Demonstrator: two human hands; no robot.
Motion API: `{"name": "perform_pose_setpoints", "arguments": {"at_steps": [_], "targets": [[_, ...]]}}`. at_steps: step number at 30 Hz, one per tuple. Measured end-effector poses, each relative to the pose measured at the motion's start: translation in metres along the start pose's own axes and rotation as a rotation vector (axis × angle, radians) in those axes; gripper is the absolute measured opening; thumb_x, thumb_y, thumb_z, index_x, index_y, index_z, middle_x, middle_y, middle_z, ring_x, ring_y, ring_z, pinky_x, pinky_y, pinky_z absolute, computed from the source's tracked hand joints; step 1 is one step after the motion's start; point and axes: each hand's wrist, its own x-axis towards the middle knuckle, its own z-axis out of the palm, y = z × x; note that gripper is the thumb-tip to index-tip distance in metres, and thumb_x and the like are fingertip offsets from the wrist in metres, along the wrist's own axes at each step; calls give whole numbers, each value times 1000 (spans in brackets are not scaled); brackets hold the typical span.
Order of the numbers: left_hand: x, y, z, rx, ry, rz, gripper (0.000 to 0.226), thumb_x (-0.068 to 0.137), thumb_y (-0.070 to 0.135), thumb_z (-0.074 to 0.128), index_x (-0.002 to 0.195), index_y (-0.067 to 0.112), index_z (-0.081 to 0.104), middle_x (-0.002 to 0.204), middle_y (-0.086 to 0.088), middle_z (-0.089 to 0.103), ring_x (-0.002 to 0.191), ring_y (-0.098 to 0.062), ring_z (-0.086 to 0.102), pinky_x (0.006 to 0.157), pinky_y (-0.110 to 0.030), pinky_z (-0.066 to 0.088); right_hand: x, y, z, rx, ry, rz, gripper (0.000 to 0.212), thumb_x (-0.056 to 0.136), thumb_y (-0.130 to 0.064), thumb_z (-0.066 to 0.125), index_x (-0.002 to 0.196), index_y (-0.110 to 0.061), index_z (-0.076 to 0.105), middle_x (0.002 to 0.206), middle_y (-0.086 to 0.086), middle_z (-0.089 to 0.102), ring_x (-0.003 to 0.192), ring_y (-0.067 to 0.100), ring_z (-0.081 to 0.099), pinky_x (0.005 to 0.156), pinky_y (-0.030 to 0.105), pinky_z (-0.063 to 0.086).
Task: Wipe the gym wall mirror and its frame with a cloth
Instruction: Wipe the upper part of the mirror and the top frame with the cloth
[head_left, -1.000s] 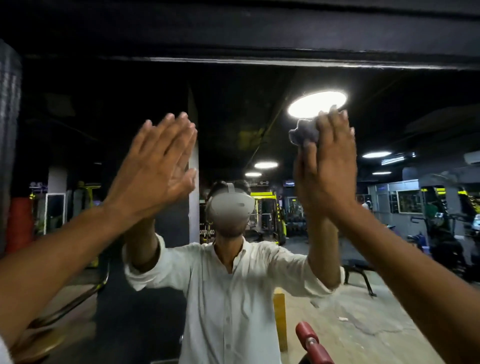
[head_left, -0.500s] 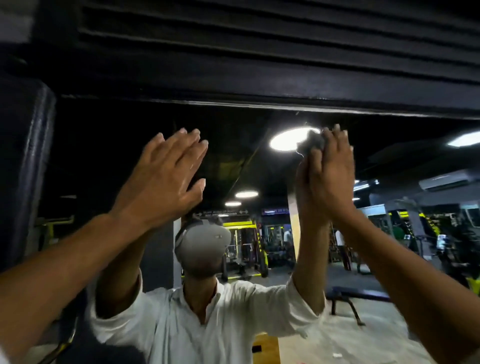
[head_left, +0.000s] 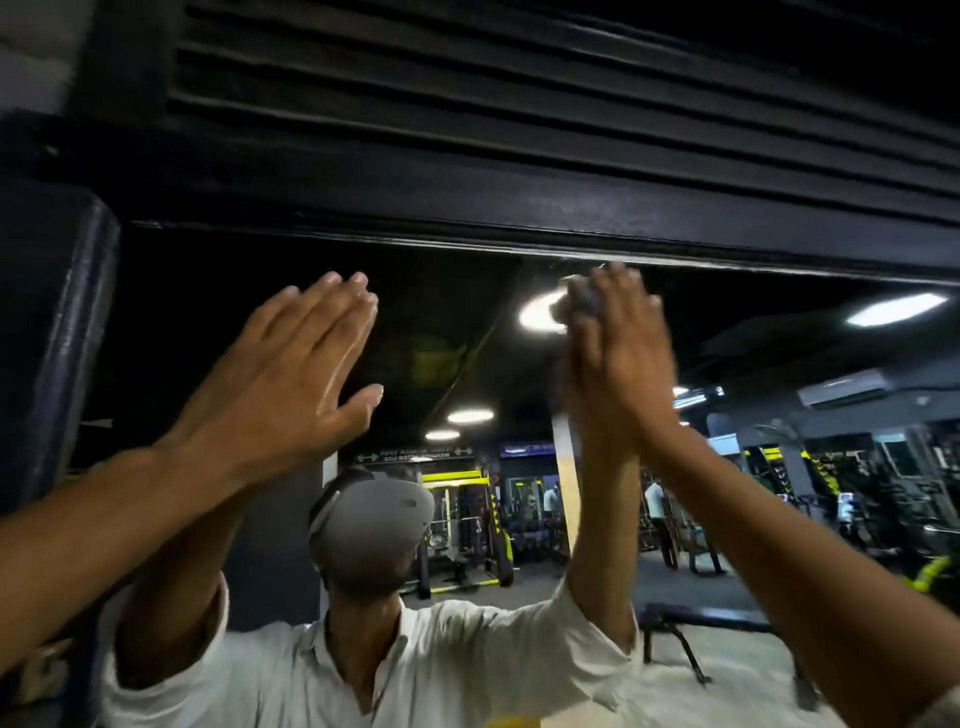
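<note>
The wall mirror fills the lower part of the head view and reflects the gym and a person in a white shirt. Its dark top frame runs across just above my hands. My right hand is raised with straight fingers and presses a small grey cloth against the glass, just under the top frame. Only a bit of the cloth shows past my fingertips. My left hand lies flat on the mirror to the left, fingers straight, holding nothing.
A dark slatted panel sits above the frame. A dark padded column stands at the mirror's left edge. Benches, racks and ceiling lights show in the reflection only.
My right hand has slid the cloth up the glass until it reaches the top frame. The view has tilted upward. My left hand stays flat on the mirror.
</note>
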Motion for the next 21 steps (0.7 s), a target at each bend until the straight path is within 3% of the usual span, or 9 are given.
{"name": "perform_pose_setpoints", "arguments": {"at_steps": [3,5,8,10,14,16,18,21], "targets": [[-4,1,3,-5,28,-91,88,103,66,26,170,9,15,178,-7,11,166,-20,5,133,-43,1,25,0,-1,24,74,324,73,101,-45,19,163,-7,32,172,14,24,161,27,14,131,46,9],[-4,3,4,-4,39,-92,89,103,67,26,170,9,13,178,-7,9,165,-19,3,133,-41,-2,30,-45,12,25,95,366,70,102,-39,21,163,-4,28,173,18,20,161,32,14,131,43,6],[-3,4,3,-2,48,-110,91,102,66,29,170,8,14,178,-9,10,165,-21,6,134,-44,5,15,-134,37,74,17,157,62,112,-34,26,167,-9,13,176,11,3,163,26,-1,131,38,-5],[-4,4,4,5,18,-142,91,101,66,28,170,7,11,178,-11,8,166,-22,4,134,-48,9,1,-174,47,82,-41,-25,62,112,-36,29,167,-10,18,176,10,6,163,24,-1,132,41,-3],[-19,6,4,-24,-4,-142,89,103,67,23,169,9,10,178,-12,6,166,-23,1,134,-50,9,-4,-155,34,100,-159,-317,59,112,-42,30,165,-16,29,175,4,16,163,18,6,132,43,9],[-32,9,5,-20,20,-109,89,103,67,24,169,7,11,178,-12,6,166,-24,3,133,-50,8,-10,-119,25,82,-131,-313,57,113,-42,31,165,-19,28,176,1,15,162,14,6,131,47,15],[-46,14,5,-2,31,-75,90,104,65,26,169,5,13,178,-13,7,166,-26,5,133,-51,8,-30,-98,21,99,-78,-194,54,115,-39,32,166,-21,27,176,-1,15,162,12,4,131,48,16],[-65,29,6,11,10,16,84,105,60,27,169,6,15,178,-14,8,166,-28,7,132,-56,14,-81,-95,16,104,-132,-168,55,115,-39,28,167,-20,24,176,-1,11,163,12,0,132,47,9]]}}
